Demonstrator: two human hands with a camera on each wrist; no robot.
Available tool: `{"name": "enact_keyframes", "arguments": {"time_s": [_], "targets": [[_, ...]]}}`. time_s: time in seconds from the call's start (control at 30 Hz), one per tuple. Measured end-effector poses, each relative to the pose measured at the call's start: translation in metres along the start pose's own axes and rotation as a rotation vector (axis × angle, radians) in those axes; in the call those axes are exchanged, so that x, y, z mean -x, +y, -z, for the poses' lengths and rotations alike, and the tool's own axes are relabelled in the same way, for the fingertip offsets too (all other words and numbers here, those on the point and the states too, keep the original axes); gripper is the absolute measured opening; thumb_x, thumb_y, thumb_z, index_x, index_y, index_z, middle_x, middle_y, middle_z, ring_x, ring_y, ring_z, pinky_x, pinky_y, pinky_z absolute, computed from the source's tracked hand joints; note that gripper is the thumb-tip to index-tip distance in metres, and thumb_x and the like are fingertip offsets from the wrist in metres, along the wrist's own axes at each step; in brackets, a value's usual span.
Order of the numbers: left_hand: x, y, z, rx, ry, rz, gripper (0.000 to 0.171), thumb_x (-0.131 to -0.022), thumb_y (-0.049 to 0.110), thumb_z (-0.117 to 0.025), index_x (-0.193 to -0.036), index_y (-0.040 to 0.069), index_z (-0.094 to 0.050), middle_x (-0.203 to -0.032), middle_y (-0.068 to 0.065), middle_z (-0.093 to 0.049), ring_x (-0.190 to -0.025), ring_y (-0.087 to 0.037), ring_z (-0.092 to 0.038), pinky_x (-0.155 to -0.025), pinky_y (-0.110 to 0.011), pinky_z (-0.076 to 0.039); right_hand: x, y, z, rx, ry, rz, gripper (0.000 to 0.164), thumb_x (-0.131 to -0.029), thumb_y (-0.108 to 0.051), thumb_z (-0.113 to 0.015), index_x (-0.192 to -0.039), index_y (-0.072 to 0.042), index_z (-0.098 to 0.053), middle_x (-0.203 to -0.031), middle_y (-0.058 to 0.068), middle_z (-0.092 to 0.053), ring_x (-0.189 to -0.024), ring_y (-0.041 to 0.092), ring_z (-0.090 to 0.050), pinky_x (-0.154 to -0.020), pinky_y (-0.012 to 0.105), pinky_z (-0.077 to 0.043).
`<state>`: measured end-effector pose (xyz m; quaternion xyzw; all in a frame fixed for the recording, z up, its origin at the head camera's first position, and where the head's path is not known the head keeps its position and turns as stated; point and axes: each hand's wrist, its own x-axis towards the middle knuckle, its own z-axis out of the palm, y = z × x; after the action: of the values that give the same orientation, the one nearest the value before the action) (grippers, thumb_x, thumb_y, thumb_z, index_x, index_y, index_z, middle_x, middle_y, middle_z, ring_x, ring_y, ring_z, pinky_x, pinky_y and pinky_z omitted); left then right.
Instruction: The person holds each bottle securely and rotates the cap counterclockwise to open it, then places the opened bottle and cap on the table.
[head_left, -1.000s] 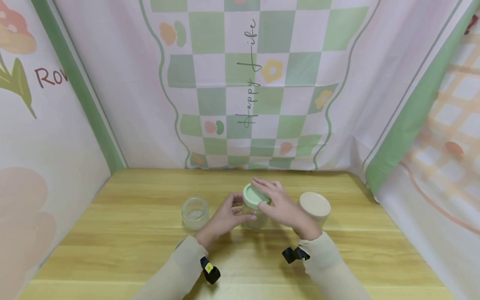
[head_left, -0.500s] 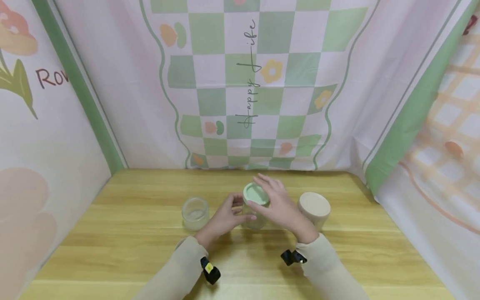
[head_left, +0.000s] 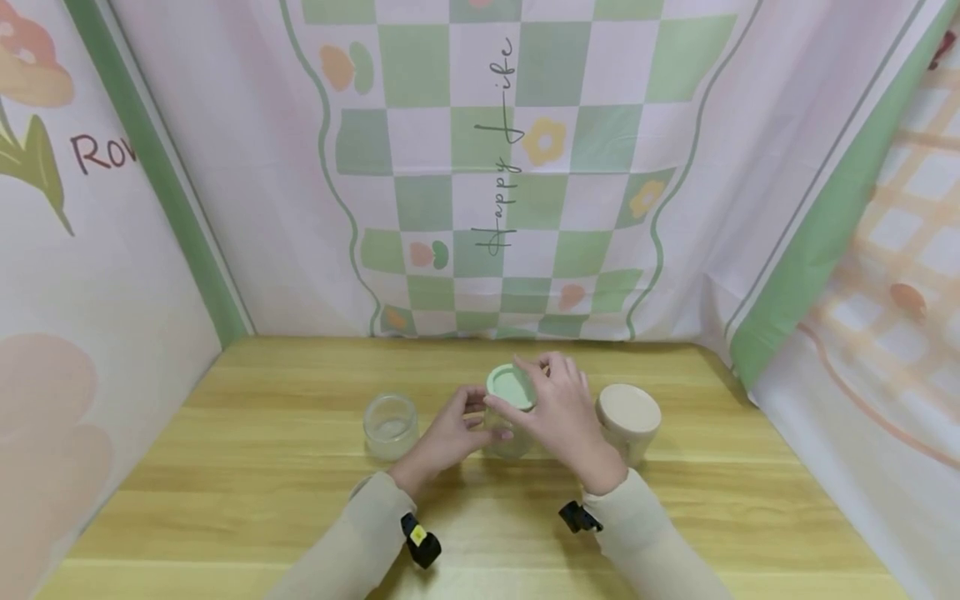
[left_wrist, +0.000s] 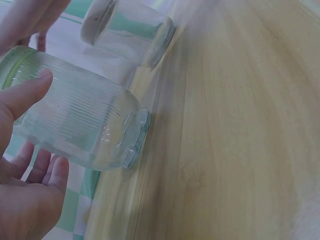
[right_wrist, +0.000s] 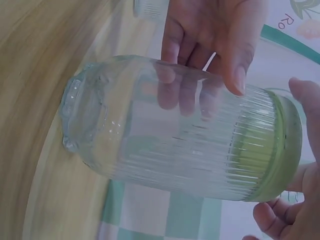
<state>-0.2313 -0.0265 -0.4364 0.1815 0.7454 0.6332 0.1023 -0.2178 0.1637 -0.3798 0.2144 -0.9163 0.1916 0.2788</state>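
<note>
A clear ribbed glass jar (head_left: 510, 442) stands upright on the table under a pale green lid (head_left: 512, 387). My left hand (head_left: 448, 435) holds the jar's side, thumb in front and fingers behind, as the left wrist view also shows. From the right, my right hand (head_left: 564, 421) grips the lid's rim between thumb and fingers. In the right wrist view the lid (right_wrist: 286, 150) sits on the jar's mouth. Whether it is screwed tight I cannot tell.
Left of my left hand stands a short glass jar (head_left: 391, 433) without a lid. Behind my right wrist is a jar with a beige lid (head_left: 628, 408). A rounded edge (head_left: 362, 485) shows beside my left sleeve, mostly hidden. A printed curtain (head_left: 495, 192) hangs at the wooden table's (head_left: 300, 517) back edge.
My right hand has turned on the lid; its fingers moved from lying over the top to the right side, the thumb to the front left. My left hand stays put.
</note>
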Motion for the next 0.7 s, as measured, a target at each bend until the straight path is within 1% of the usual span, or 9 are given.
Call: {"name": "enact_keyframes", "arguments": {"time_s": [0.23, 0.43, 0.7], "targets": [[0.001, 0.0018, -0.0006, 0.002, 0.001, 0.002, 0.074, -0.084, 0.033, -0.083, -0.142, 0.012, -0.042, -0.139, -0.003, -0.046, -0.13, -0.024, -0.043, -0.112, -0.044, -0.038, -0.0005, -0.0014, -0.0027, -0.025, -0.013, -0.019, 0.068, -0.081, -0.054, -0.08, -0.125, -0.003, -0.067, -0.112, 0.02, -0.054, -0.099, 0.031, -0.049, -0.071, 0.038, -0.047], [0.0008, 0.0009, 0.0, 0.009, -0.001, -0.001, 0.074, -0.084, 0.033, -0.083, -0.142, 0.012, -0.042, -0.139, -0.003, -0.046, -0.131, -0.024, -0.043, -0.113, -0.044, -0.038, -0.0003, -0.0017, -0.0017, -0.044, -0.019, -0.018, 0.068, -0.081, -0.052, -0.08, -0.126, -0.003, -0.067, -0.113, 0.02, -0.053, -0.1, 0.031, -0.048, -0.07, 0.038, -0.048], [-0.0004, -0.002, 0.0004, 0.011, -0.003, -0.004, 0.073, -0.085, 0.034, -0.083, -0.141, 0.011, -0.042, -0.139, -0.004, -0.046, -0.131, -0.026, -0.043, -0.112, -0.046, -0.038, -0.0001, 0.0011, -0.002, -0.081, -0.053, -0.037, 0.068, -0.082, -0.053, -0.08, -0.128, -0.005, -0.066, -0.116, 0.018, -0.052, -0.102, 0.031, -0.047, -0.07, 0.037, -0.048]]}}
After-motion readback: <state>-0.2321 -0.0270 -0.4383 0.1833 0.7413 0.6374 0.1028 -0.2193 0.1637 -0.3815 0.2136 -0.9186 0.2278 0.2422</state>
